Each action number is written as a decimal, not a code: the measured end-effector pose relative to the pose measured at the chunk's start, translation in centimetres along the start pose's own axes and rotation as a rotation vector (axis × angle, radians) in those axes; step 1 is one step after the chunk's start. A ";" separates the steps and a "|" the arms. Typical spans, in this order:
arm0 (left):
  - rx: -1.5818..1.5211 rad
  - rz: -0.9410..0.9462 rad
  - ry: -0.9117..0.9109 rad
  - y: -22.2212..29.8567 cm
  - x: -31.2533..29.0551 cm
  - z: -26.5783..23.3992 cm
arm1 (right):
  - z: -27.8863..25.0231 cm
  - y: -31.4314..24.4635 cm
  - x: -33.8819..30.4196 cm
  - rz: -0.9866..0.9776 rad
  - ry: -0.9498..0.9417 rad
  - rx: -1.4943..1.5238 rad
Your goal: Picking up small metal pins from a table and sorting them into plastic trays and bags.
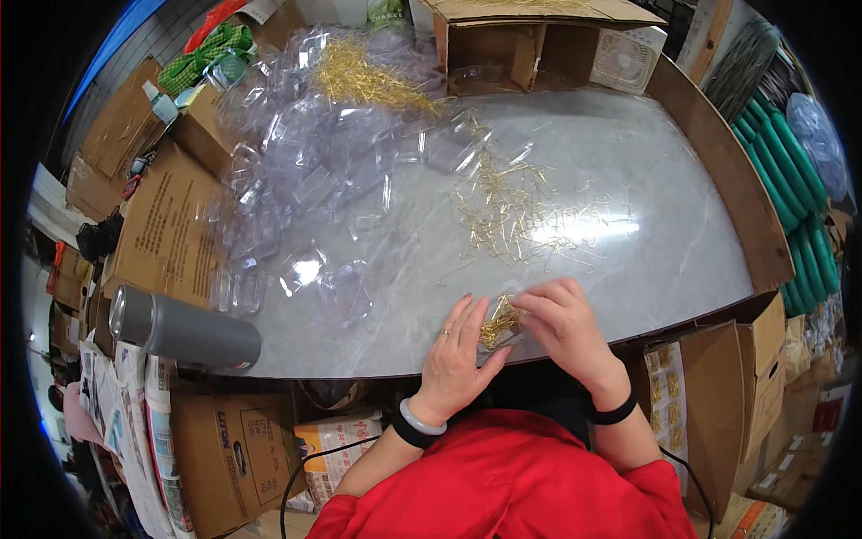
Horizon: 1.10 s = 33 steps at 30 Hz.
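At the table's near edge lies a small heap of gold wire hooks (pixel 499 325), in what looks like a clear plastic box mostly hidden by my hands. My left hand (pixel 452 361) curves round its left and near sides, fingers long and thumb across the front, holding it. Over the right side of the heap, my right hand (pixel 566 331) is closed, fingertips pinched together; what they hold is hidden. Farther off, a loose spread of gold wire hooks (pixel 516 211) lies on the grey tabletop (pixel 664 171).
Many clear plastic boxes (pixel 314 171) pile up at the left, with more gold hooks (pixel 364 76) on top. A grey bottle (pixel 193 332) lies at the left edge. A cardboard box (pixel 494 54) and a white fan (pixel 627 59) stand at the back. A wooden board (pixel 718 153) borders the right.
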<state>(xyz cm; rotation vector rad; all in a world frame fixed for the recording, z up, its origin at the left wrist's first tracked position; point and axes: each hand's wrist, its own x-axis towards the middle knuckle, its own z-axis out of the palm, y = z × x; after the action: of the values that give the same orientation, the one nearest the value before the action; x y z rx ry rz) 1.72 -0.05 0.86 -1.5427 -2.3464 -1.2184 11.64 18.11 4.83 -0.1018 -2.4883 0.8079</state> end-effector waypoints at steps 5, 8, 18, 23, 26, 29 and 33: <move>-0.031 -0.068 0.012 -0.3 -0.4 0.4 | 0.2 -0.8 -1.0 -0.070 -0.057 -0.132; -0.055 -0.070 0.010 -0.3 -0.2 0.4 | 2.2 -1.1 -1.5 -0.040 0.100 -0.116; -0.037 -0.068 0.024 -0.3 -0.4 0.5 | 3.6 -2.0 -0.8 0.018 0.123 -0.142; -0.102 -0.076 0.018 -0.7 -0.5 0.6 | 4.6 -2.5 -0.9 0.126 0.123 -0.209; -0.121 -0.084 0.031 -0.4 -0.5 0.5 | 4.6 -2.7 -0.8 0.131 0.099 -0.166; -0.129 -0.071 0.046 -0.8 -0.6 0.6 | 4.6 -3.3 -0.3 0.144 0.137 -0.068; -0.155 -0.084 0.057 -0.7 -0.6 0.7 | 5.7 -2.8 -0.4 0.136 0.133 -0.133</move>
<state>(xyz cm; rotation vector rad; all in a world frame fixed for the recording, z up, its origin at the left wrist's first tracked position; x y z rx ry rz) 1.69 -0.12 -0.28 -1.4426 -2.3527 -1.4753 9.41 12.66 2.30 -0.3634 -2.4271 0.6653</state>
